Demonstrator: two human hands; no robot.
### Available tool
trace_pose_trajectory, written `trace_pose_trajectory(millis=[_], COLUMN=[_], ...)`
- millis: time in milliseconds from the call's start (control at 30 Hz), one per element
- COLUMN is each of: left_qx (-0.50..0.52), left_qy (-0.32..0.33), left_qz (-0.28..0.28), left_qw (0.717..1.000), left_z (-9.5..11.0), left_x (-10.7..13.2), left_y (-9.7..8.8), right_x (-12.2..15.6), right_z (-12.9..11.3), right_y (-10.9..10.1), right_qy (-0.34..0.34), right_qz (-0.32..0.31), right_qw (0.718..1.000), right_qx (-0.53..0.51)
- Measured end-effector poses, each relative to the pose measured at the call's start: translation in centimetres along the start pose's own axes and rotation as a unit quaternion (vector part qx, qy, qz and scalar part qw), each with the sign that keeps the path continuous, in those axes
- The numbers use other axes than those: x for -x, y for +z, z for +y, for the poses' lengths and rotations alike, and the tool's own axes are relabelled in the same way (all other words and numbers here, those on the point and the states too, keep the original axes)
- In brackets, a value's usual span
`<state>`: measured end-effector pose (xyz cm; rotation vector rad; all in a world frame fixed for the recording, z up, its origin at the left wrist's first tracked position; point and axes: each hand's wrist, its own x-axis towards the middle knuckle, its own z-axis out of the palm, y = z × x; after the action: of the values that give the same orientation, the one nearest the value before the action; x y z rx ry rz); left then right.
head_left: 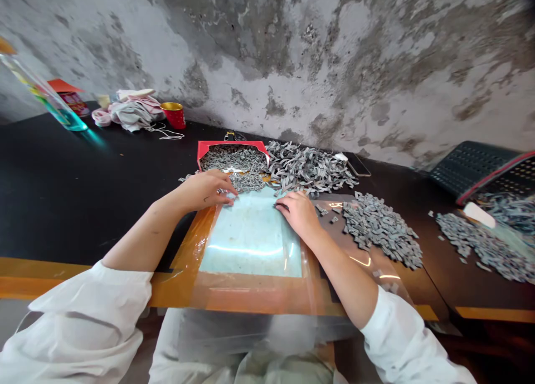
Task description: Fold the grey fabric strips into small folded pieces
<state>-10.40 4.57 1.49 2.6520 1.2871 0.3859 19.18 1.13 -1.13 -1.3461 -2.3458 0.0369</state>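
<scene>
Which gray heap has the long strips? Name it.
The heap of long curled strips just beyond the right hand, unlike the short chips to its right.

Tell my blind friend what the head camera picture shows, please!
A person's left hand and right hand rest on a pale blue sheet edged with orange tape on a black table. Heaps of small gray pieces lie beside them, by a stained wall.

Table back edge: carton, strip heap rightward; front edge: plastic sheet; right: piece pile; back-left corner: cloth bundle
</scene>
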Motion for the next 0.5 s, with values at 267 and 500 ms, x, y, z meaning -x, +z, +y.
trace_pose_trajectory(millis=[267, 500], left_qx=[0.022, 0.048], left_qy=[-0.010, -0.027], left_qz=[-0.014, -0.022], left_qw=[1.000, 0.998], left_z=[0.7, 0.7], left_x=[-0.3, -0.4], left_y=[0.2, 0.5], right_x=[-0.1, 0.1], right_z=[-0.4, -1.4], right_y=[-0.4, -0.3], right_qy=[-0.031, 0.014], right_qz=[0.037, 0.030], right_qw=[0.999, 0.976], right_qx=[0.014, -0.217])
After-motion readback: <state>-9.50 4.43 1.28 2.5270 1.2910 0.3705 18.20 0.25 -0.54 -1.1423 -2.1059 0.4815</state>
